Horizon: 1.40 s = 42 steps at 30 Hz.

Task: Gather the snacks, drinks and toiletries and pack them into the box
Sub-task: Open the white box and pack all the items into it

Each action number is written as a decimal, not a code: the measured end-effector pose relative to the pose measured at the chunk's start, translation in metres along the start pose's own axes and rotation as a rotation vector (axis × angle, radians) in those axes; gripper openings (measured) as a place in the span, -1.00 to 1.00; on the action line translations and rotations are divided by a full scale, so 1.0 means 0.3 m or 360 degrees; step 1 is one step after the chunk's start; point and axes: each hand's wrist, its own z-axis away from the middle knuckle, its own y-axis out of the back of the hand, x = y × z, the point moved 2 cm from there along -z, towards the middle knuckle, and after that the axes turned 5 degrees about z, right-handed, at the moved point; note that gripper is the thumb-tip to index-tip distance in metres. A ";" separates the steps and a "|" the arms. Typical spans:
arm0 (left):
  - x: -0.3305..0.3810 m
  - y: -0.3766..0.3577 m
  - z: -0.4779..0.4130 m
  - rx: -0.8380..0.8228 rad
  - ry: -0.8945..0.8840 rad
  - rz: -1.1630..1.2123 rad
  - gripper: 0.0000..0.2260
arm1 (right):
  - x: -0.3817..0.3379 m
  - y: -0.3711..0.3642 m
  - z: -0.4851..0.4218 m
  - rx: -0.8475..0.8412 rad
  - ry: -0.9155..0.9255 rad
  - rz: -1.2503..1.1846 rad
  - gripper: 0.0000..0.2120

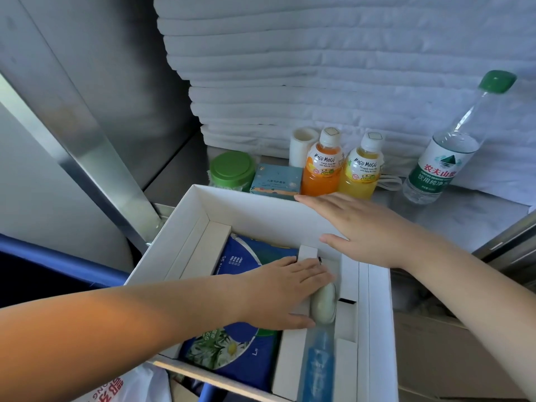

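Blue pack (240,259) is packed in the box (261,204), pressed by the left hand (284,291), fingers flat. The right hand (365,227) is held empty, fingers spread. Juice bottles (320,169) and water bottle (443,161), at 12 to 1 o'clock, are not yet packed.

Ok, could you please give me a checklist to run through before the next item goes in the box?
1. Right hand free: ok, open, holding nothing, above the far wall of the box.
2. Left hand out of the box: not ok, it lies flat over the blue pack.
3. Orange drink upright, capped: ok, just behind the far wall.
4. Water bottle capped: ok, green cap on.
5. Blue bottle seated: ok, lying in its narrow slot.
6. Free slot for drinks: cannot tell, hands cover the middle.
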 end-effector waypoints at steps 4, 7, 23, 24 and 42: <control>0.007 0.000 0.004 -0.0035 -0.0001 -0.0053 -0.34 | 0.002 -0.001 -0.002 0.0019 -0.0031 -0.0038 -0.38; -0.003 0.021 0.027 -0.0041 -0.0030 -0.0134 -0.35 | 0.004 -0.001 0.001 0.0033 -0.0030 -0.0060 -0.38; -0.288 0.215 0.303 0.0687 0.0792 -0.0321 -0.40 | 0.022 0.000 -0.004 0.0109 -0.0114 -0.0340 -0.53; -0.303 0.204 0.299 0.0664 0.0818 -0.0315 -0.39 | 0.023 0.003 -0.005 0.0114 -0.0127 -0.0379 -0.53; -0.164 0.180 0.124 0.0756 0.0614 -0.0375 -0.25 | 0.103 0.019 0.170 0.0055 -0.0617 -0.0456 -0.55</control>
